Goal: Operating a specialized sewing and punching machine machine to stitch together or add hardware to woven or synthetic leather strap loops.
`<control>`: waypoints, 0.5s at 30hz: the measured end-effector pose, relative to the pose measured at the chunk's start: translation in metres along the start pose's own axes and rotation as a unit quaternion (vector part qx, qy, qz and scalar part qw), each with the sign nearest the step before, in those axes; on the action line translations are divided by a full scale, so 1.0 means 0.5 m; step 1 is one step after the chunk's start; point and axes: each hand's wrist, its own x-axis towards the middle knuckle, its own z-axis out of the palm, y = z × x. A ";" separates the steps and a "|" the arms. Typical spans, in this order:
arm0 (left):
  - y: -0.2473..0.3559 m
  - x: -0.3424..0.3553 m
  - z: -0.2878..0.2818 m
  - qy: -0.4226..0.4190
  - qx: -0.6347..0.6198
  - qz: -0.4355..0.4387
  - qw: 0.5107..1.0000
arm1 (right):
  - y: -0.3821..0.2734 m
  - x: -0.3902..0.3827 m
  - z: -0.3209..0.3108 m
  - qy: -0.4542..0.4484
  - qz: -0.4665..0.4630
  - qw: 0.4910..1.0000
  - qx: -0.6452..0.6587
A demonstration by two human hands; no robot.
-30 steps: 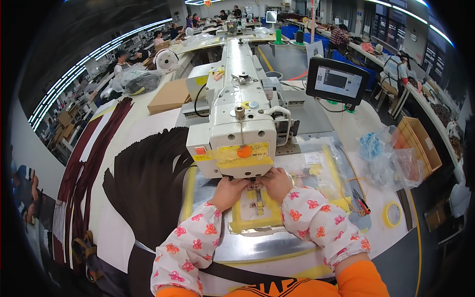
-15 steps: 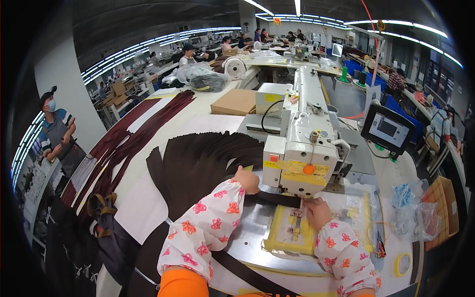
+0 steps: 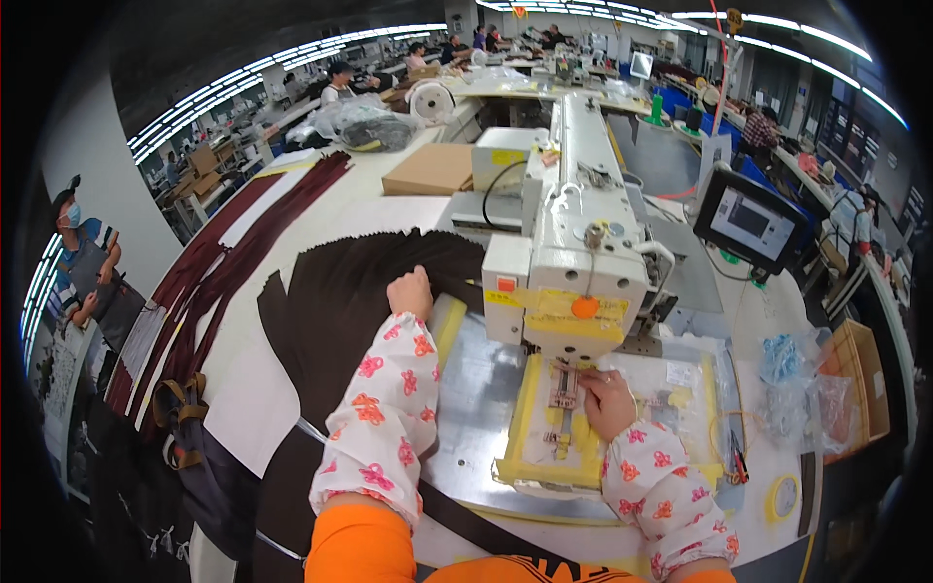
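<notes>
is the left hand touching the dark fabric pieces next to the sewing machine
Touching. The head view shows the left hand resting flat on the fanned dark fabric pieces, with no gap, just left of the sewing machine.

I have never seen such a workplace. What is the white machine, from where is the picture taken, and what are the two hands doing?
The camera sits on the worker's head and looks down, so the flowered sleeves at the bottom are the worker's own arms. The white machine is an industrial sewing machine on a large work table. The left hand rests on a fan of dark brown fabric strips. The right hand presses on a clear template with yellow edges under the needle. A small control screen stands to the right.
</notes>
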 end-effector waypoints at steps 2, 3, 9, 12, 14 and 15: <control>0.049 -0.035 -0.027 0.109 0.019 0.150 0.982 | 0.022 -0.008 -0.001 -0.003 0.001 1.000 -0.007; 0.060 -0.070 -0.053 0.132 -0.029 0.234 0.963 | 0.030 -0.011 0.007 -0.009 0.004 1.000 -0.002; 0.086 -0.433 -0.278 -0.271 -0.335 0.490 0.758 | 0.023 -0.013 -0.003 0.000 -0.007 1.000 -0.022; 0.081 -0.543 -0.316 -0.295 -0.336 0.546 0.709 | 0.029 -0.008 -0.003 -0.009 0.008 1.000 -0.008; 0.072 -0.577 -0.303 -0.321 -0.282 0.531 0.732 | 0.025 -0.013 0.003 -0.023 0.037 0.999 0.016; 0.070 -0.580 -0.295 -0.333 -0.286 0.519 0.733 | 0.022 -0.017 0.003 -0.030 0.060 0.997 0.030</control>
